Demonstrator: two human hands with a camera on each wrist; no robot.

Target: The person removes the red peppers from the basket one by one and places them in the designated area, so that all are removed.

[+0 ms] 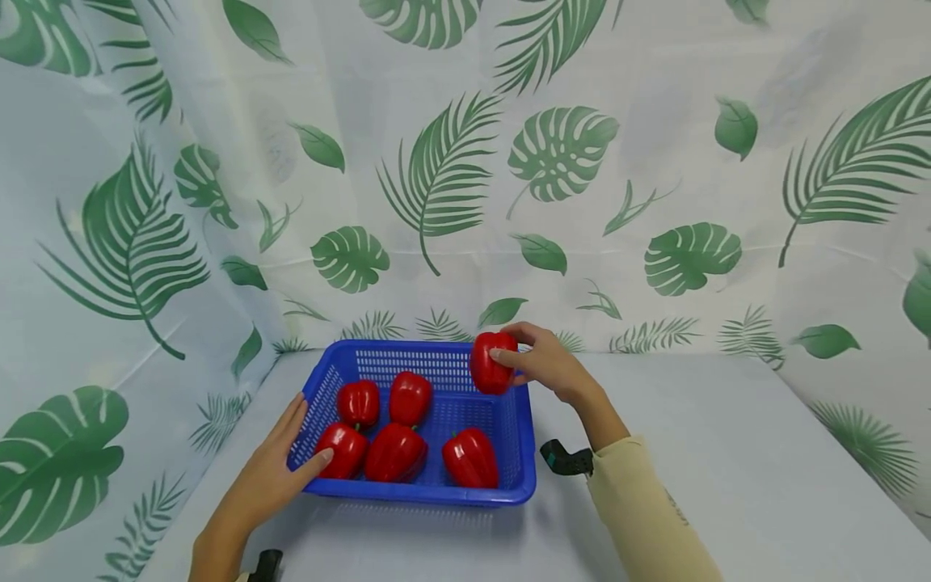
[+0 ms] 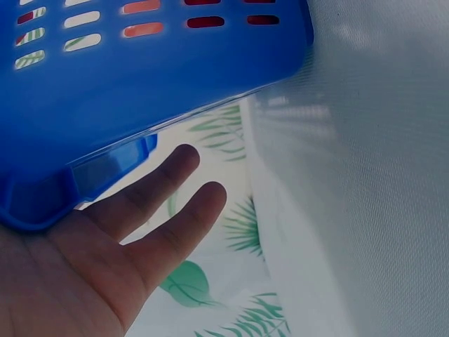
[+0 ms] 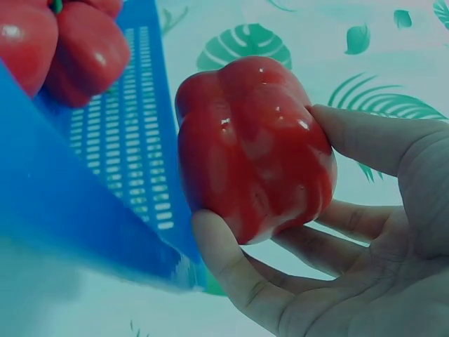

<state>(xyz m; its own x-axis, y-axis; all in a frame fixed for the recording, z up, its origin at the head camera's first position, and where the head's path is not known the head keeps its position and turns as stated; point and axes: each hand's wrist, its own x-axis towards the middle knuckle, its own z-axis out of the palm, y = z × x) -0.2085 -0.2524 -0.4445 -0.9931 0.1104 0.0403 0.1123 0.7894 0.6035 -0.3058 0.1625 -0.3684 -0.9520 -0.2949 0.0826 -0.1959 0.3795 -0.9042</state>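
Fingers [image 3: 231, 263] of the right hand [image 1: 544, 362] curl round a red pepper [image 1: 493, 364], thumb and fingertips pressed to its sides, spread only as wide as the pepper. In the head view this pepper overlaps the far right corner of a blue basket [image 1: 422, 494]; I cannot tell whether it touches the rim.

The left hand [image 1: 271, 475] lies at the basket's left end, its thumb over the near-left rim and its other fingers fairly straight along the outside. The left wrist view shows two of them extended and spread.

Inside the basket sit five other peppers [image 1: 396, 454], all red: four close together in the left and middle, one apart toward the near right. Small green stems show on some.

A black device [image 1: 567, 459] is at the right wrist, by a beige sleeve [image 1: 647, 501]. The basket stands on a pale table [image 1: 727, 453], backed by a white curtain [image 1: 451, 73] printed with green leaves.
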